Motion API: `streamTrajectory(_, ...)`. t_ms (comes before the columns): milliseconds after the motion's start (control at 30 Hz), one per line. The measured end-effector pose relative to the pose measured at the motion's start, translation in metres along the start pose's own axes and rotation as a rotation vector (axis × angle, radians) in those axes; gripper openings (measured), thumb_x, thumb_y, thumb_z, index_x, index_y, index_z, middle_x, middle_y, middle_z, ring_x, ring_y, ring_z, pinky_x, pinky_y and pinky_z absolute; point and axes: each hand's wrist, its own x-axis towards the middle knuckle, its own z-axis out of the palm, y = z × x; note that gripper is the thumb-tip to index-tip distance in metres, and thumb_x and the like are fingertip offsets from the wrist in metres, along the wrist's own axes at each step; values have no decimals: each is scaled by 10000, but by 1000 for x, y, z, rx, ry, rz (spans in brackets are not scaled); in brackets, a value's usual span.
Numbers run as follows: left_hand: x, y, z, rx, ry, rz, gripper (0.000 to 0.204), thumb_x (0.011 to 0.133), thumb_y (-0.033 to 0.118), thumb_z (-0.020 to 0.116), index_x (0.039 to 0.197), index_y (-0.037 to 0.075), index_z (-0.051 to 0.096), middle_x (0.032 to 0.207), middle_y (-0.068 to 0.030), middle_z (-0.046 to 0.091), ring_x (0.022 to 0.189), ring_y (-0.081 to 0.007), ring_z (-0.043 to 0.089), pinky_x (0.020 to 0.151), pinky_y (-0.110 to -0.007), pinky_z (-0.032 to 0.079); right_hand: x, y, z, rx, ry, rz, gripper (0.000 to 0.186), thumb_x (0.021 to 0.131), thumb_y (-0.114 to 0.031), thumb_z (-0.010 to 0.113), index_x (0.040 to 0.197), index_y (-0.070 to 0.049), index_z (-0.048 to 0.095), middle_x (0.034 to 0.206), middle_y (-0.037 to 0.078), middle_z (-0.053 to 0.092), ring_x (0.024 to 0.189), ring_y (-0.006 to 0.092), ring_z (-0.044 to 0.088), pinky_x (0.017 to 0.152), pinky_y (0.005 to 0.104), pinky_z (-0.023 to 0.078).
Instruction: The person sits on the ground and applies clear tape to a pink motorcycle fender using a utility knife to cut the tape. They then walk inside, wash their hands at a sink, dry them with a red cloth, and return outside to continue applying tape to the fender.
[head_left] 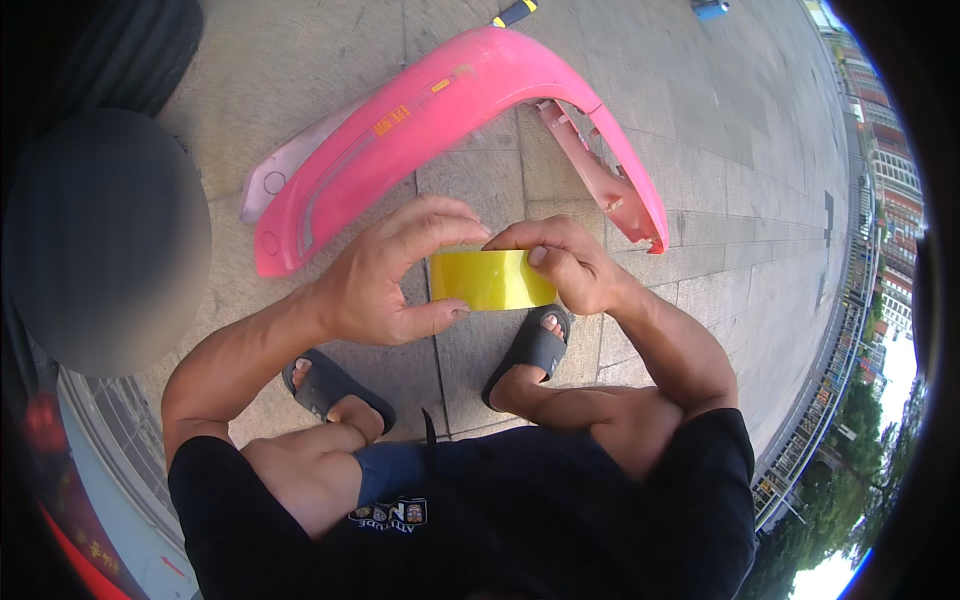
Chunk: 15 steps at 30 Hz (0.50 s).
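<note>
My left hand (405, 270) curls around the left end of a yellow roll of tape (480, 280), thumb below and fingers above. My right hand (565, 260) grips the roll's right end, with its thumb on the side and forefinger over the top. Beyond my hands lies a long curved pink plastic panel (350, 150), with small orange markings and a broken-looking, bracketed inner edge on the right. A paler pink piece (275, 170) lies under its left part. My sandalled feet are on the paving below the tape.
Grey paving (730, 200) surrounds me. A yellow-and-black handled tool (515, 14) lies beyond the panel, a blue object (710, 8) farther off. A dark ribbed shape (130, 50) and a blurred grey area occupy the left. Railings, trees and buildings line the right rim.
</note>
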Motion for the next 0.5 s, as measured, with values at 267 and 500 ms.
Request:
streamTrajectory(267,6,25,8,-186,-103,-114,574,666,120,827,1167,57,553,1080,-118,607,933,-254,646,789,-347,535,7,9,0,-34,-99,-183,343,811,-190,429,914,46,655,747,194,634,688,303,619,659,394,485)
streamTrajectory(500,6,29,11,-94,-125,-65,519,664,134,830,1099,66,554,975,-99,570,848,-280,609,718,-367,510,6,6,2,-66,-133,-173,334,817,-193,437,911,37,660,740,197,636,699,301,630,661,388,492)
